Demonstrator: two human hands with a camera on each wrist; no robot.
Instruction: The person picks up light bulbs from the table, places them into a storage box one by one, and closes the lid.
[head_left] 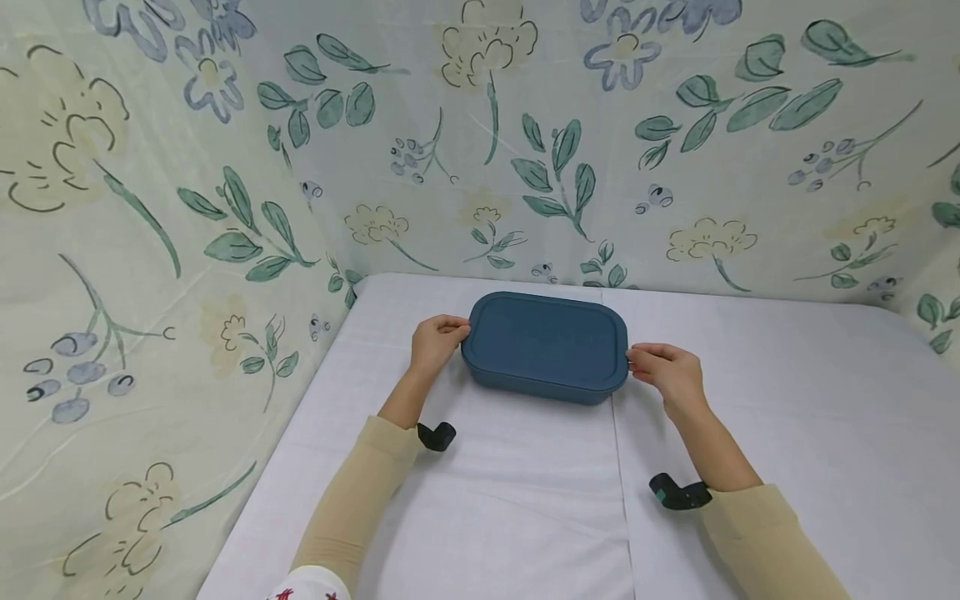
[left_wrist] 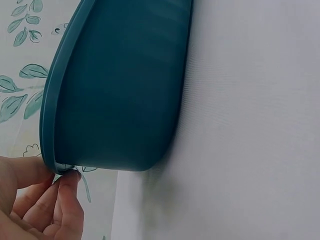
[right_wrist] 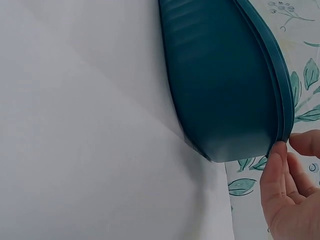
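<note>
A dark blue rectangular lidded box (head_left: 546,343) with rounded corners sits toward the far side of the white-covered table. My left hand (head_left: 439,343) pinches the rim at its left end, thumb over the lid edge and fingertips beneath. At the opposite end my right hand (head_left: 670,375) pinches the rim the same way. In the left wrist view, the box's side wall (left_wrist: 117,90) fills the upper middle, with the left hand (left_wrist: 40,200) at its rim. The right wrist view shows the other end of the box (right_wrist: 225,90) and the right hand (right_wrist: 292,185). The lid hides the inside.
White cloth (head_left: 525,500) covers the table, with a seam running toward the front. Behind and to the left hangs a floral curtain (head_left: 420,150) close to the table's edges. Black cameras (head_left: 437,436) are strapped at both wrists, below the beige sleeves.
</note>
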